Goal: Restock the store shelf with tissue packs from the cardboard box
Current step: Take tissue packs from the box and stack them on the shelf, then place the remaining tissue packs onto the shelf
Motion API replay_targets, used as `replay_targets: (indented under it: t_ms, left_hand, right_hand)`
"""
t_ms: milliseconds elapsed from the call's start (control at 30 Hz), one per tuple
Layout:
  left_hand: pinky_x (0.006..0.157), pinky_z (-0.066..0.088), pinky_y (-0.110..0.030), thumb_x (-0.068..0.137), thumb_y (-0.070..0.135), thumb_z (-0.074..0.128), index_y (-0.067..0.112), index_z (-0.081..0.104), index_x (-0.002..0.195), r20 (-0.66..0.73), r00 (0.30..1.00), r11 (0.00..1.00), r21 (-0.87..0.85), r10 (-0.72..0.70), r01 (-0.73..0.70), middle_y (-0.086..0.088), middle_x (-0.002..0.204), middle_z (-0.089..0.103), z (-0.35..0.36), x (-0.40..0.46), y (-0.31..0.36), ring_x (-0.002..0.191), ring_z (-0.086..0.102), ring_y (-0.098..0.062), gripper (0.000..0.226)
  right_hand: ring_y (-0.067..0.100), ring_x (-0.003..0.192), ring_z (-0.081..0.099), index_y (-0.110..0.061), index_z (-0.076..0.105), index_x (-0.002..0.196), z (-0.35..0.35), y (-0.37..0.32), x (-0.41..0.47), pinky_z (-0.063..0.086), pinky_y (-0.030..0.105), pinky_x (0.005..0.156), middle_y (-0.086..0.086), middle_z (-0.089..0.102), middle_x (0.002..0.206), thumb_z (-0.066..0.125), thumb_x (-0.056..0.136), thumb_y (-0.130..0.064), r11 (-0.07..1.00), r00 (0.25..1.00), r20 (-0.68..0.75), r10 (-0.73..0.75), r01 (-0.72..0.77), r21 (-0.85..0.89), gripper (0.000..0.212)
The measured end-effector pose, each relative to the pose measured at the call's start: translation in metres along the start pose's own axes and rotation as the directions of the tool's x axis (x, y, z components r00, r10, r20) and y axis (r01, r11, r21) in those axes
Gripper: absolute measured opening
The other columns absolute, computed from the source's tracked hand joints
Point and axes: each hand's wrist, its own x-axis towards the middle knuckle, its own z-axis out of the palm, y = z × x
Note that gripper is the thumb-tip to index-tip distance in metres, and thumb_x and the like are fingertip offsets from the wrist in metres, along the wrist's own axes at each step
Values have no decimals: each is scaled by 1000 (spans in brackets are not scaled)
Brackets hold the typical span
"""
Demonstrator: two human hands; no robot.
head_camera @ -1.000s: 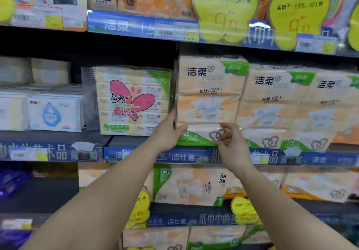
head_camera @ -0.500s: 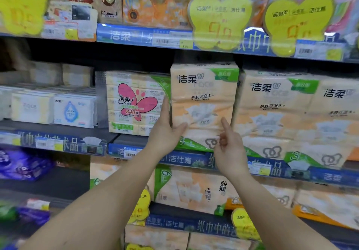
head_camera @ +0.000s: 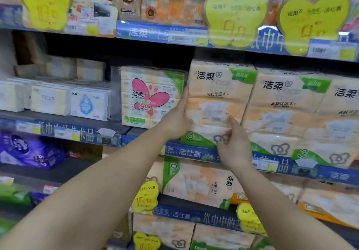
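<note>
An orange-and-green tissue pack [head_camera: 219,94] stands upright on the middle shelf [head_camera: 192,152], beside two matching packs [head_camera: 283,112] on its right. My left hand [head_camera: 177,119] lies flat against the pack's left side, fingers straight, thumb at the front. My right hand [head_camera: 233,143] is at the pack's lower front, index finger pointing up and touching it, other fingers loosely curled. The cardboard box is out of view.
A smaller tissue bundle with a pink butterfly sticker [head_camera: 151,96] stands just left of my left hand. White packs [head_camera: 89,104] fill the shelf further left. Yellow price tags [head_camera: 235,20] hang from the upper shelf. Lower shelves hold more tissue packs [head_camera: 200,185].
The view has swung left and tilted. My right hand let go of the pack's bottom edge and now touches its front with one finger; my left hand slid up its left side.
</note>
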Motion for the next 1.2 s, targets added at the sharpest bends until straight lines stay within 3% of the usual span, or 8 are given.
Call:
replay_targets:
  t_ms: [67, 167, 267, 400, 567, 800, 1000, 1200]
  left_hand:
    - [66, 51, -29, 95, 20, 55, 43, -19, 146, -22, 1000, 1000, -22, -5, 5, -9, 146, 43, -7, -14, -9, 90, 61, -21, 93]
    - [101, 34, -24, 92, 25, 60, 32, -4, 153, -23, 998, 997, -62, -56, 54, -3, 158, 21, -28, -58, -45, 137, 37, -20, 89]
    - [111, 32, -32, 87, 41, 64, 24, 8, 154, 14, 988, 984, 95, -152, 150, -3, 153, 31, -73, -118, -109, 139, 35, -24, 89]
    - [113, 29, -32, 86, 38, 63, 13, 14, 152, -176, 930, 851, 378, -322, 366, -14, 152, 33, -163, -222, -201, 139, 31, -29, 86]
    - [112, 29, -40, 82, 50, 60, 25, 24, 148, -396, 783, 589, 516, -479, 622, -8, 149, 36, -274, -354, -282, 136, 34, -30, 79]
    - [114, 19, -46, 83, 52, 56, 30, 24, 148, -615, 450, 256, 382, -647, 888, -9, 153, 27, -384, -496, -348, 140, 24, -33, 76]
    - [111, 24, -47, 78, 52, 62, 36, 28, 143, -646, 275, 147, 246, -712, 958, -8, 148, 32, -435, -554, -416, 136, 27, -33, 75]
    - [113, 21, -45, 82, 53, 60, 33, 28, 145, -674, 150, 52, 163, -723, 985, -9, 152, 28, -492, -553, -501, 140, 25, -30, 74]
  right_hand:
    - [23, 103, 53, -22, 31, 147, 8, -23, -7, 47, 35, 86, 2, 50, 111, 56, 84, -6, 999, 999, -30, -33, 33, 8, 70]
    - [24, 115, 51, -20, 38, 143, 41, -65, -26, 44, 34, 95, 6, 52, 124, 60, 83, -10, 998, 994, 87, -66, 66, 3, 65]
    - [28, 125, 46, -18, 42, 141, 98, -118, -59, 40, 35, 103, 12, 49, 136, 60, 84, -17, 994, 953, 288, -95, 109, -30, 60]
    - [31, 131, 39, -20, 35, 146, 192, -210, -129, 35, 33, 105, 13, 43, 141, 56, 88, -25, 966, 826, 526, -203, 257, -30, 62]
    - [32, 129, 40, -27, 35, 145, 306, -340, -235, 39, 38, 105, 10, 44, 139, 59, 85, -35, 893, 652, 647, -396, 438, 104, 65]
    - [30, 137, 29, -30, 27, 148, 409, -477, -352, 27, 37, 112, 9, 34, 149, 56, 88, -40, 754, 409, 720, -561, 612, 240, 67]
    - [33, 133, 31, -26, 32, 146, 496, -540, -395, 31, 39, 108, 10, 35, 146, 57, 87, -41, 696, 265, 761, -592, 644, 317, 66]
    - [33, 128, 35, -26, 34, 142, 606, -596, -389, 34, 41, 104, 11, 38, 143, 57, 86, -41, 655, 142, 802, -580, 666, 355, 63]
